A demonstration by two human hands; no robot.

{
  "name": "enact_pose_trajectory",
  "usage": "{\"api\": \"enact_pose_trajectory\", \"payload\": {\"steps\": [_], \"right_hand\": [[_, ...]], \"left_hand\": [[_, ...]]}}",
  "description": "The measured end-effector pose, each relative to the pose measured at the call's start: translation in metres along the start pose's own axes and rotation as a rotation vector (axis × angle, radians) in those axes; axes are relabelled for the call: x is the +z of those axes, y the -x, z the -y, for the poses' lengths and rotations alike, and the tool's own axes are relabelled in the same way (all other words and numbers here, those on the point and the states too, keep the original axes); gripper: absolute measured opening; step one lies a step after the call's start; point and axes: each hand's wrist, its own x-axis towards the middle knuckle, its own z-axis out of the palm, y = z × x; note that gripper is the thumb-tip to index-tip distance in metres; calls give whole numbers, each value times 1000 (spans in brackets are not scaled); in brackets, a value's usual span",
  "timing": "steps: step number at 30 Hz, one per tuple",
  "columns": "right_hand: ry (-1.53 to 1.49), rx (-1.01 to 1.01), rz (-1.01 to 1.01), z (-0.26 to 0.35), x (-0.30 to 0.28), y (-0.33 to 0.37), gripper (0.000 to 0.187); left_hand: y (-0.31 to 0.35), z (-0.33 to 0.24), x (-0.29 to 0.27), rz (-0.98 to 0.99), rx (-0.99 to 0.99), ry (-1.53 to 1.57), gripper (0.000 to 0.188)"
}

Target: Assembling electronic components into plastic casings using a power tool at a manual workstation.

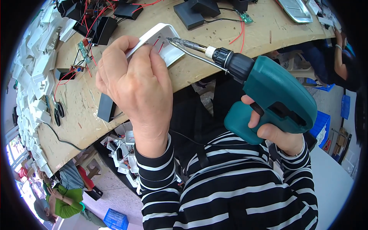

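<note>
My left hand (134,82) grips a white plastic housing (163,40) with thin red wires inside it, holding it at the edge of the wooden workbench (214,61). My right hand (274,132) holds a teal cordless screwdriver (268,96) by its grip, a finger on the trigger. The driver's metal bit (184,43) reaches left and its tip touches the inside of the white housing. Both sleeves are black with white stripes.
Stacks of white housings (36,73) line the bench's left side. Black boxes (191,13), red wires and small green circuit boards (83,50) lie at the back. More parts sit under the bench (122,151). Other people sit at lower left (63,197) and far right (339,57).
</note>
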Motion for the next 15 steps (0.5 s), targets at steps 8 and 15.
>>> {"api": "enact_pose_trajectory", "payload": {"steps": [8, 15], "right_hand": [[-38, 38, -4, 5, 2, -5, 74], [27, 42, -44, 10, 5, -11, 72]], "left_hand": [[2, 4, 2, -37, 17, 34, 8], [-3, -3, -2, -14, 10, -6, 7]]}}
